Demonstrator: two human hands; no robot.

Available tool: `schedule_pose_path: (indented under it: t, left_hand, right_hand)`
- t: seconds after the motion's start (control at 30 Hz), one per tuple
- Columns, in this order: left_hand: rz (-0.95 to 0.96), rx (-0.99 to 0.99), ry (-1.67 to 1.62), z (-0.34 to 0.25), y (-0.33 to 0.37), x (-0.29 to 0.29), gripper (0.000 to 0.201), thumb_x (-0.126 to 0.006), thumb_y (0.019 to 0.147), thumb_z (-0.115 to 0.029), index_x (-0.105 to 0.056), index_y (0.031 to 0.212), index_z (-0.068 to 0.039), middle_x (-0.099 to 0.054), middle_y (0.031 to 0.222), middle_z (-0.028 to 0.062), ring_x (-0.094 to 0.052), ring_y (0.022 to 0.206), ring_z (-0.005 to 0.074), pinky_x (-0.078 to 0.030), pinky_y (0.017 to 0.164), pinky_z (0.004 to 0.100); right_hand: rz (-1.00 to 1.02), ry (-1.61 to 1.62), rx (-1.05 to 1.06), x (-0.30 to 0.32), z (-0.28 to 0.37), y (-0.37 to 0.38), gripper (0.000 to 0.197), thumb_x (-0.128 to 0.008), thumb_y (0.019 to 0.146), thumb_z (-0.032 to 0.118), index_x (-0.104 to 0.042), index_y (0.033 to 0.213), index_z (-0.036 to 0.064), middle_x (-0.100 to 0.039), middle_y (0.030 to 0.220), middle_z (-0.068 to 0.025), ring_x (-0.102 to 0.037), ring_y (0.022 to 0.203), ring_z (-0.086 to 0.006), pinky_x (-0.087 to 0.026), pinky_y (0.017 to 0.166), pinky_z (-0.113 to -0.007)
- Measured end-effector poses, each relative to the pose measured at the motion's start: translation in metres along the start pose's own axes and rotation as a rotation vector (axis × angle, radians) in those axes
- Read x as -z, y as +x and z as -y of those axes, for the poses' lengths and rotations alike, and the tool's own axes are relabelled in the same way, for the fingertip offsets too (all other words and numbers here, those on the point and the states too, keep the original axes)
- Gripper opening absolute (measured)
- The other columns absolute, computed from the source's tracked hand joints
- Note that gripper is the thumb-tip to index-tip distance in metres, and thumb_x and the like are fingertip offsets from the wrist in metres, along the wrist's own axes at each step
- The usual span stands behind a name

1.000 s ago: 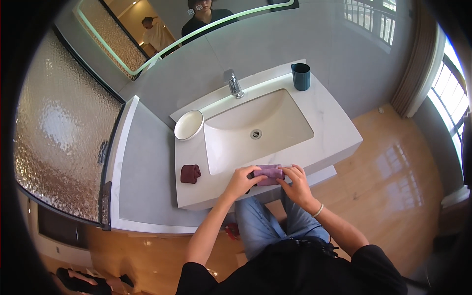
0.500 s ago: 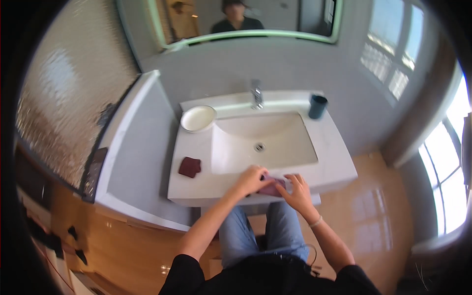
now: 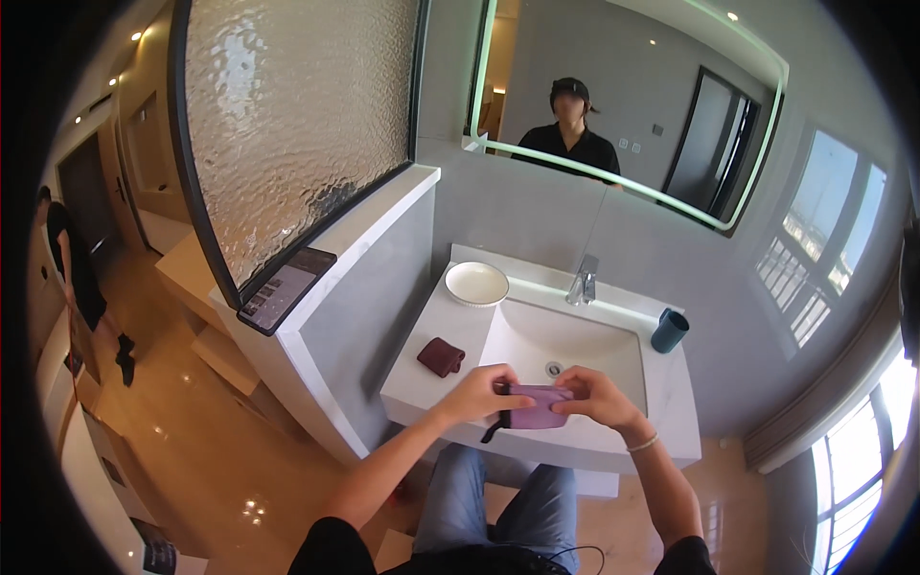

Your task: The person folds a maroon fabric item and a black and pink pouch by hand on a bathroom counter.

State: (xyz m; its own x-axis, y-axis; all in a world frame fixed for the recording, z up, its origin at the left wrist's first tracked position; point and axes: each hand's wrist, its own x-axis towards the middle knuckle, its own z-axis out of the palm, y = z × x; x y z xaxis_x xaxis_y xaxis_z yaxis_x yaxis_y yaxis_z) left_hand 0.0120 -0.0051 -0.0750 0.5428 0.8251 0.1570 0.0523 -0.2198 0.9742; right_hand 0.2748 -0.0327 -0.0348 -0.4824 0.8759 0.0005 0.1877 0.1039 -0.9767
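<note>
A small purple pouch [image 3: 539,407] with a dark strap at its left end is held up over the front edge of the sink counter. My left hand [image 3: 476,393] pinches its left end. My right hand [image 3: 601,395] grips the upper right corner between thumb and fingers. To the left of the basin, a dark maroon folded piece [image 3: 441,356] lies on the counter; whether it is cloth or a wallet I cannot tell. What the pouch contains is hidden.
A white basin [image 3: 613,355] with a chrome faucet [image 3: 583,282] is set in the white counter [image 3: 410,383]. A white bowl [image 3: 476,285] and a teal cup [image 3: 670,330] stand on it. A tablet [image 3: 287,287] rests on the ledge at left. Another person [image 3: 77,268] stands far left.
My view has swung up and to the left, bringing the tablet and the other person into sight. Both hands stay on the pouch, which now shows more of its broad side.
</note>
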Motion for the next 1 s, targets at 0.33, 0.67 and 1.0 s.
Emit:
schedule_pose_path:
  t: [0.33, 0.67, 1.0]
  left_hand:
    - [-0.515, 0.111, -0.457, 0.132, -0.107, -0.030, 0.034, -0.059, 0.101, -0.035, -0.063, 0.114, -0.004, -0.071, 0.103, 0.0056, -0.067, 0.085, 0.0109, -0.048, 0.070, 0.0233]
    - [-0.508, 0.414, -0.534, 0.312, -0.218, -0.156, 0.026, -0.058, 0.102, -0.023, -0.064, 0.108, 0.002, -0.071, 0.088, 0.0086, -0.070, 0.076, 0.0132, -0.057, 0.065, 0.0260]
    - [-0.490, 0.417, -0.420, 0.315, -0.224, -0.157, 0.025, -0.061, 0.100, -0.020, -0.064, 0.110, 0.002, -0.072, 0.089, 0.0094, -0.071, 0.074, 0.0133, -0.054, 0.056, 0.0251]
  right_hand:
    - [-0.263, -0.136, 0.050, 0.009, 0.107, 0.201, 0.030, -0.073, 0.082, 0.010, -0.065, 0.110, 0.0019, -0.067, 0.095, -0.0065, -0.065, 0.085, -0.0161, -0.055, 0.073, -0.030]
    - [-0.424, -0.961, 0.776, -0.119, 0.166, 0.379, 0.028, -0.071, 0.082, 0.017, -0.069, 0.107, 0.0056, -0.066, 0.107, -0.0147, -0.066, 0.101, -0.0314, -0.053, 0.090, -0.040]
    - [-0.394, -0.503, 0.538, -0.093, 0.122, 0.376, 0.038, -0.065, 0.081, 0.010, -0.066, 0.118, 0.0041, -0.067, 0.118, -0.0150, -0.063, 0.109, -0.0313, -0.049, 0.099, -0.039]
